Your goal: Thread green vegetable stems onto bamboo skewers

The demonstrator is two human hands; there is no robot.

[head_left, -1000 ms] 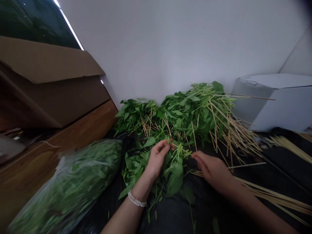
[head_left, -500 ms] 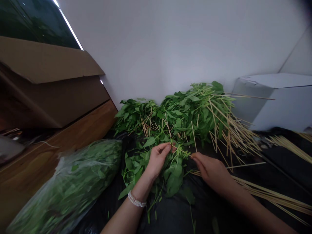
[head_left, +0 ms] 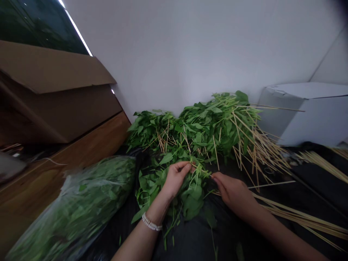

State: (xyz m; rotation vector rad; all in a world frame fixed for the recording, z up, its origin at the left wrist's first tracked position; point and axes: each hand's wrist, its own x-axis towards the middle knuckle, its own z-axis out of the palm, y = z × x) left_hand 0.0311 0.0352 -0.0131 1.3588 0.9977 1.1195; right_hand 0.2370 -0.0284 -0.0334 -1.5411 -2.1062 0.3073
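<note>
My left hand [head_left: 176,177], with a beaded bracelet at the wrist, pinches a green stem at the far end of a thin bamboo skewer. Between my hands, several cut stems [head_left: 200,170] sit along that skewer, their broad leaves [head_left: 193,201] hanging below it. My right hand [head_left: 231,188] is closed on the skewer's near end, thumb against fingers; most of that end is hidden in the grip. Loose leafy stems [head_left: 149,186] lie beside and under my left hand on black plastic sheeting [head_left: 187,241].
Against the wall are heaped leafy greens [head_left: 201,123] with skewers [head_left: 261,145] sticking out. A clear bag of leaves [head_left: 89,203] lies left, near a cardboard box [head_left: 67,108]. Loose skewers [head_left: 299,215] lie right; a white box [head_left: 312,112] stands behind.
My right hand has shifted very slightly left along with the skewer. My left hand keeps its pinch in nearly the same place.
</note>
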